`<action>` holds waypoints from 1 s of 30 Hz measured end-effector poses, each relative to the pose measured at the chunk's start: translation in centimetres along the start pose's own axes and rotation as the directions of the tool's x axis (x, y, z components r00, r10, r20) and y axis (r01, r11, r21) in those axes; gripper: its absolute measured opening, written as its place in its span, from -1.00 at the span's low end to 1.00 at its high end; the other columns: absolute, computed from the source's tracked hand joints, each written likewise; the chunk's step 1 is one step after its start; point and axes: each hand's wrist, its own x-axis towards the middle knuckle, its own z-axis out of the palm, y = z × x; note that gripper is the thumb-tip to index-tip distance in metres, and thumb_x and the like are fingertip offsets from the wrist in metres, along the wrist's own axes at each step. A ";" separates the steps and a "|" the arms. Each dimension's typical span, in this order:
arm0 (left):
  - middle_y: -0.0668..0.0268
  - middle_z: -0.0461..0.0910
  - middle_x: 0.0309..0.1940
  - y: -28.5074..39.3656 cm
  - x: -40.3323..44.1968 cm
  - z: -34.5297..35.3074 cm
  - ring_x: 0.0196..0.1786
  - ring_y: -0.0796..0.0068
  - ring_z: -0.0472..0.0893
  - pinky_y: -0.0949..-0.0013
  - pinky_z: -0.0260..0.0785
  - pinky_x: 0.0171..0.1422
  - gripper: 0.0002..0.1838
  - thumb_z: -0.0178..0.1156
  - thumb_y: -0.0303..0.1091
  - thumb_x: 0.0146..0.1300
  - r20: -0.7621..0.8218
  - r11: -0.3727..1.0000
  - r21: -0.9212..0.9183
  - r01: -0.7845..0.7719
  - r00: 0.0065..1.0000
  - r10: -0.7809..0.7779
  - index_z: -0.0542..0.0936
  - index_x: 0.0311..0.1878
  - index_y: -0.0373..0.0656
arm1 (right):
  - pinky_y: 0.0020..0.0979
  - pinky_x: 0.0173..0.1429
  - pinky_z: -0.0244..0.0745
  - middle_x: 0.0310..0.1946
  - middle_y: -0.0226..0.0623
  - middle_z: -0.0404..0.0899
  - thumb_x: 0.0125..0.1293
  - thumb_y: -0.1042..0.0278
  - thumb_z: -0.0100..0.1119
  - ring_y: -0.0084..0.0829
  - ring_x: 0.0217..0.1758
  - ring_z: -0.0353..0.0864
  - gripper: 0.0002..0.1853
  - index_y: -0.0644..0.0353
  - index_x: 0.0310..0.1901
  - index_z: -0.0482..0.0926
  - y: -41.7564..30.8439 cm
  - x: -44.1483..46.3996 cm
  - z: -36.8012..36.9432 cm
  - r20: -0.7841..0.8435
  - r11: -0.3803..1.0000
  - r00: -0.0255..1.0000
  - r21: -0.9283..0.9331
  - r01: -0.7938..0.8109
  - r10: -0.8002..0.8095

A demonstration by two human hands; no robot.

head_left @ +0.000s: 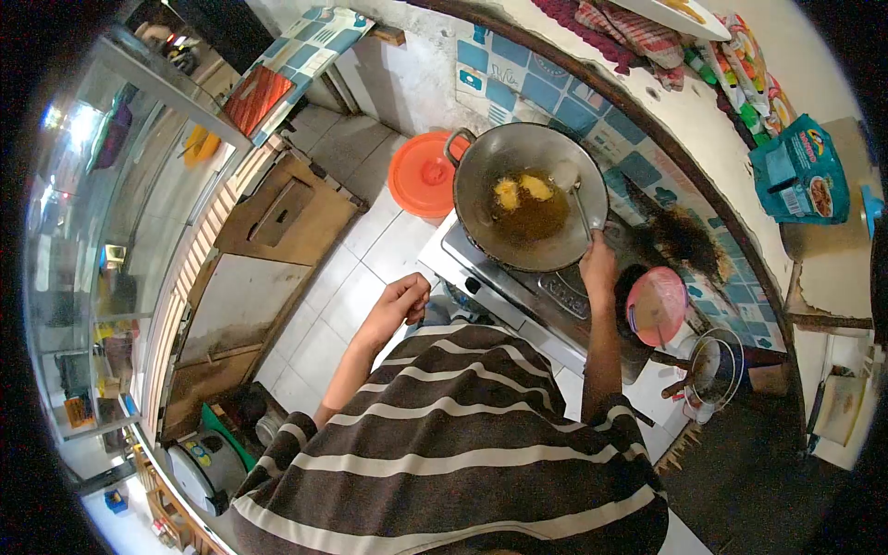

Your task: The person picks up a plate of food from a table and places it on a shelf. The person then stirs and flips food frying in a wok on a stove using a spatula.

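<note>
My right hand (599,265) is closed around the handle of a metal spatula (580,205), beside the near right rim of a large wok (476,199). The spatula's head rests against the wok's inner right wall. Two golden fried pieces (520,191) sit in brown oil in the wok, which stands on a gas stove (560,294). My left hand (400,303) hangs in front of my body, left of the stove, its fingers curled in with nothing visible in them.
An orange lidded bucket (427,176) stands left of the wok. Right of the stove burner are a pink bowl (657,305) and a wire strainer (717,365). A teal food packet (803,171) sits on the ledge above. A glass display case (111,259) lines the left.
</note>
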 end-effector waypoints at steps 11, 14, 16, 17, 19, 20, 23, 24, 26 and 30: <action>0.53 0.22 -0.58 0.3 1.3 0.2 -0.58 0.74 0.18 0.60 0.01 -0.51 -0.69 -0.05 -0.11 0.41 0.088 1.000 0.015 -0.017 0.996 0.016 0.34 -0.39 -0.09 | -0.01 -0.11 0.42 -0.30 0.15 0.57 0.25 0.33 -0.01 0.16 -0.19 0.55 -0.74 0.31 -0.15 0.55 -1.3 -3.0 0.4 0.099 0.982 0.993 0.172 -0.074 0.057; 0.52 0.23 -0.58 0.3 1.4 0.3 -0.58 0.74 0.19 0.60 0.02 -0.51 -0.69 -0.05 -0.11 0.41 0.090 1.000 0.006 -0.003 0.996 0.002 0.34 -0.40 -0.09 | -0.03 -0.11 0.42 -0.31 0.14 0.58 0.28 0.30 -0.04 0.19 -0.19 0.54 -0.72 0.33 -0.21 0.58 0.6 -2.4 3.1 0.176 0.928 0.969 0.298 -0.222 0.175; 0.52 0.23 -0.57 0.3 1.4 0.4 -0.58 0.74 0.20 0.60 0.02 -0.51 -0.69 -0.05 -0.11 0.41 0.095 1.000 0.002 -0.001 0.995 0.001 0.34 -0.40 -0.09 | -0.05 -0.14 0.43 -0.33 0.13 0.58 0.28 0.29 -0.05 0.16 -0.23 0.56 -0.70 0.35 -0.22 0.59 0.3 -2.2 3.2 0.281 0.847 0.924 0.393 -0.358 0.260; 0.52 0.24 -0.57 0.3 1.4 0.5 -0.58 0.74 0.20 0.60 0.03 -0.50 -0.69 -0.05 -0.11 0.41 0.098 1.000 -0.001 -0.001 0.995 0.001 0.34 -0.40 -0.09 | -0.06 -0.17 0.43 -0.35 0.13 0.59 0.28 0.29 -0.05 0.13 -0.27 0.58 -0.70 0.35 -0.21 0.58 0.3 -2.2 3.0 0.357 0.800 0.885 0.411 -0.438 0.301; 0.53 0.22 -0.60 0.4 1.3 1.1 -0.59 0.72 0.18 0.59 -0.01 -0.52 -0.69 -0.03 -0.10 0.39 0.062 1.000 0.006 -0.005 0.998 0.004 0.35 -0.42 -0.08 | -0.11 -0.26 0.44 -0.41 0.10 0.59 0.29 0.29 -0.05 0.02 -0.37 0.60 -0.70 0.36 -0.20 0.58 0.1 -2.2 2.8 0.404 0.756 0.857 0.437 -0.488 0.320; 0.53 0.21 -0.61 0.4 1.2 1.3 -0.60 0.72 0.17 0.59 -0.02 -0.52 -0.68 -0.02 -0.09 0.38 0.043 1.000 0.009 -0.007 0.999 0.006 0.35 -0.43 -0.07 | -0.14 -0.32 0.43 -0.44 0.07 0.58 0.29 0.29 -0.05 -0.05 -0.44 0.60 -0.70 0.36 -0.21 0.57 0.6 -2.2 3.4 0.377 0.763 0.875 0.453 -0.461 0.305; 0.53 0.21 -0.61 0.1 1.4 1.3 -0.60 0.71 0.17 0.59 -0.03 -0.53 -0.68 -0.02 -0.08 0.37 0.057 1.000 0.007 -0.009 0.998 0.008 0.35 -0.44 -0.07 | -0.21 -0.48 0.38 -0.54 -0.04 0.55 0.30 0.30 -0.05 -0.23 -0.60 0.54 -0.73 0.35 -0.25 0.56 4.3 -1.0 8.1 0.277 0.847 0.937 0.427 -0.318 0.212; 0.53 0.23 -0.59 0.0 1.4 1.3 -0.60 0.72 0.18 0.59 -0.01 -0.52 -0.69 -0.03 -0.11 0.39 0.065 1.000 0.002 -0.003 0.998 0.003 0.35 -0.42 -0.08 | -0.26 -0.53 0.32 -0.56 -0.11 0.51 0.33 0.29 -0.05 -0.31 -0.64 0.49 -0.74 0.33 -0.22 0.53 3.8 -0.6 7.8 0.304 0.843 0.930 0.427 -0.326 0.205; 0.52 0.26 -0.56 0.0 1.5 1.1 -0.58 0.74 0.21 0.60 0.03 -0.50 -0.72 -0.05 -0.16 0.41 0.081 1.000 -0.006 0.005 0.997 -0.004 0.35 -0.39 -0.09 | -0.38 -0.66 0.17 -0.61 -0.29 0.42 0.38 0.27 -0.07 -0.48 -0.72 0.37 -0.75 0.28 -0.10 0.47 3.1 -0.1 6.9 0.420 0.797 0.881 0.445 -0.409 0.218; 0.52 0.24 -0.58 -0.1 1.6 0.9 -0.59 0.73 0.19 0.60 0.01 -0.51 -0.71 -0.04 -0.14 0.40 0.071 1.000 -0.019 -0.001 0.997 0.002 0.35 -0.40 -0.09 | -0.48 -0.75 0.02 -0.63 -0.41 0.33 0.42 0.29 -0.10 -0.60 -0.76 0.23 -0.75 0.22 0.02 0.38 0.4 0.5 4.2 0.588 0.581 0.770 0.546 -0.604 0.248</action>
